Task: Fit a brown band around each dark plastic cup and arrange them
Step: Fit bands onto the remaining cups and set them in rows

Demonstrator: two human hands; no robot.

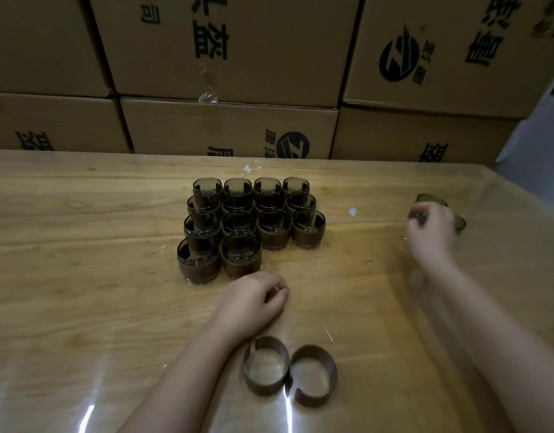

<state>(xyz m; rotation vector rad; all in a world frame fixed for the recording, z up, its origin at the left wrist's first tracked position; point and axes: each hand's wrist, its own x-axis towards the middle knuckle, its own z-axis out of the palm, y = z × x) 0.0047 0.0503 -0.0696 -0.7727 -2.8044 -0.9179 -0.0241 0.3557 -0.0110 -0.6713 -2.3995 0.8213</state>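
Block of banded cups [253, 226] mid-table: 14 total, rows of 4/4/4/2, packed touching. Left hand [253, 300] rests just in front of the block, fingers loosely curled, nothing in it. Right hand [432, 229] is well right of the block, motion-blurred over 2 bare cups [430, 200]. There's something dark at its fingertips, can't tell if it's gripping. 2 loose brown bands [264, 365] lie touching each other, nearer than the block, beside the left forearm.

Risks:
- Bare cups sit toward the table's right edge, so a hasty grab could knock 1 off.
- Block is tight. Dropping a cup into the front-row gap may shove neighbours out of line.
- Bands are split rings and could spring off if seated crooked.

Surface: glossy wood-grain table [81, 245], with white scraps [352, 211] right of the block. Stacked printed cartons [225, 48] behind the block.
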